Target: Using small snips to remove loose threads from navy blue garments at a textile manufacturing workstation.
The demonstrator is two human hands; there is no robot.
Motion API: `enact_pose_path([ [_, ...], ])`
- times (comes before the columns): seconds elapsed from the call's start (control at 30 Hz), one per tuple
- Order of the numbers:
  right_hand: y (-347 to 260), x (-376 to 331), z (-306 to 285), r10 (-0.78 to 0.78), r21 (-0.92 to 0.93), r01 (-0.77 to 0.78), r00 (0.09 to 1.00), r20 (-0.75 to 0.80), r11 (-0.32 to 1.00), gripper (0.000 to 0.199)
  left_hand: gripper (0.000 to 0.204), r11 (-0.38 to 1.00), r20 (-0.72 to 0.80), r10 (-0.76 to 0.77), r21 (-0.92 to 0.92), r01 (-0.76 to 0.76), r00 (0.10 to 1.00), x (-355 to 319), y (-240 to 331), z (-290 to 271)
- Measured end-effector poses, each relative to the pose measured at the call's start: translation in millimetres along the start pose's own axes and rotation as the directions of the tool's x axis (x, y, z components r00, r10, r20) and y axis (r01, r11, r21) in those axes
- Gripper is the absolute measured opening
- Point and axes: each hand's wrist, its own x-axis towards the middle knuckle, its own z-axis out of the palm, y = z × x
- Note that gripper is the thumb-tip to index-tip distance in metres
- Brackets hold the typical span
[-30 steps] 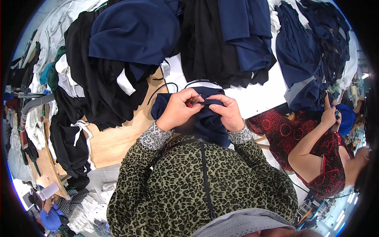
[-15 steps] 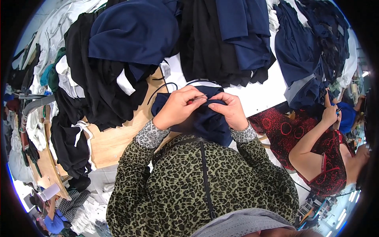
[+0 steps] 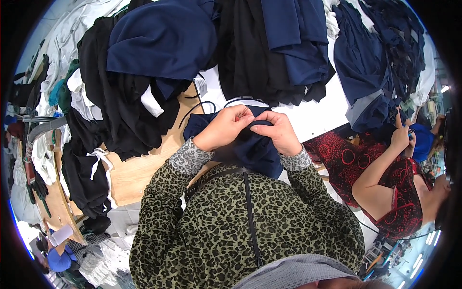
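Observation:
A dark navy piece of fabric (image 3: 250, 149) lies bunched in front of my chest over the table edge. My left hand (image 3: 225, 126) pinches its upper edge with closed fingers. My right hand (image 3: 277, 132) grips the same edge, fingertips almost touching the left hand's. Both sleeves are green with a leopard print and grey patterned cuffs. A thin black cord (image 3: 199, 107) curls on the table just beyond the fabric.
Heaps of black clothing (image 3: 120, 111) and navy clothing (image 3: 163, 43) cover the wooden table (image 3: 139, 168) to the left and back. More navy garments (image 3: 370, 72) lie at the right. A person in a red patterned dress (image 3: 385, 178) sits at my right.
My hands have kept their pinch on the fabric's edge, shifting only slightly; the fabric is bunched a little differently. The person at the right has barely moved.

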Motion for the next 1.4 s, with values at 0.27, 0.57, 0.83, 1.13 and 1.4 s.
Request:
enact_pose_path([
  [0.27,1,1,-5,0.020,0.093,-0.022,1.000,0.016,0.995,0.014,0.014,0.956,0.053,-0.132,-0.257,0.141,0.990,1,12,-5],
  [0.57,4,6,-9,0.008,0.098,-0.010,1.000,0.019,0.995,0.013,0.014,0.960,-0.051,0.109,0.264,-0.092,0.993,7,5,2],
  [0.83,3,8,-16,0.008,0.198,-0.004,1.000,-0.020,0.980,0.013,0.013,0.890,-0.028,-0.235,-0.407,0.204,0.972,11,18,-3],
  [1.13,3,9,2,-0.302,0.033,0.332,0.892,-0.336,0.943,0.014,0.042,0.929,-0.227,0.255,0.328,-0.173,0.940,-18,38,7],
  [1.4,9,5,7,-0.470,-0.161,0.443,0.811,-0.348,0.882,0.014,0.036,0.922,-0.217,0.191,0.375,-0.099,0.957,-12,39,22],
])
